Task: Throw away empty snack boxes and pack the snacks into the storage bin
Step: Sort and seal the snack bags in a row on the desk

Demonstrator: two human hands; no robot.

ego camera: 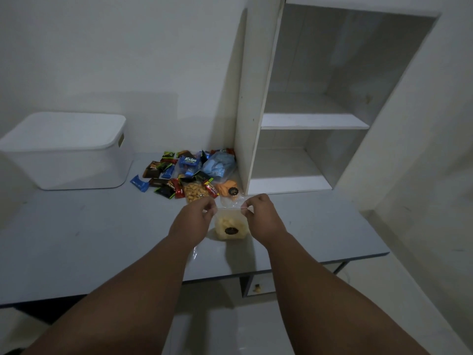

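Observation:
A clear zip bag of pale yellow snacks (231, 228) with a round dark label stands on the grey table (102, 239). My left hand (195, 217) pinches its top left corner and my right hand (261, 213) pinches its top right corner, stretching the seal between them. Behind it lies a pile of snacks (186, 172): small dark, blue and red wrappers, a bag of golden puffs (194, 192), an orange snack bag (229, 190) and a blue-filled plastic bag (218, 165). The white storage bin (69, 155), lid on, stands at the back left.
A white shelf unit (302, 121) with bare shelves stands on the table's back right, right beside the snack pile. A white wall runs behind. The table's front edge is near my elbows, with pale floor below.

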